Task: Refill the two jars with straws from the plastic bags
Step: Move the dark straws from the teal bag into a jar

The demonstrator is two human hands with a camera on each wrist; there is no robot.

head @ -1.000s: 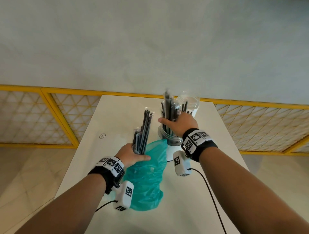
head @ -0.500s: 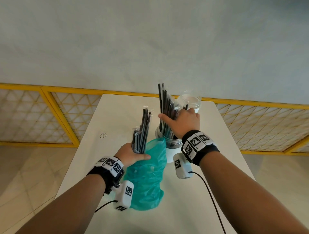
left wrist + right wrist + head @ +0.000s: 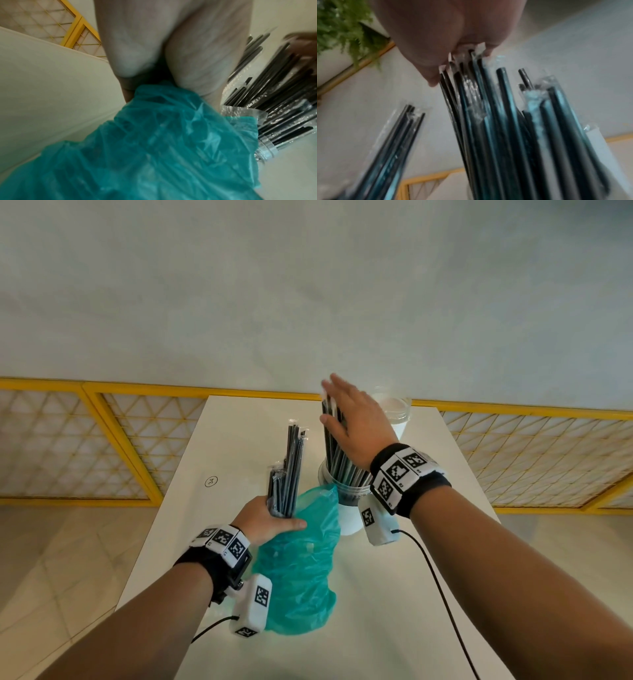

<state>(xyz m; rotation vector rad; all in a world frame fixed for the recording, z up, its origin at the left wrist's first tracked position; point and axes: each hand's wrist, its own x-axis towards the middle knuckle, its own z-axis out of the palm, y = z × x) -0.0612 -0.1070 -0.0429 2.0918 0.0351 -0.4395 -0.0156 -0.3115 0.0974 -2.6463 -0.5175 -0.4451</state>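
**Nearly full: patting the straws down in the near jar**

Now, from the head view, my right hand lies flat, fingers straight, on the tops of the straws standing in the near jar; I judge I am settling them. My left hand grips a wrapped bundle above the teal bag. The far jar looks unfilled, so that bundle probably goes there next.

At the left wrist, the bag hangs just below my palm.

At the right wrist, my fingers touch the straw tips, gripping nothing.
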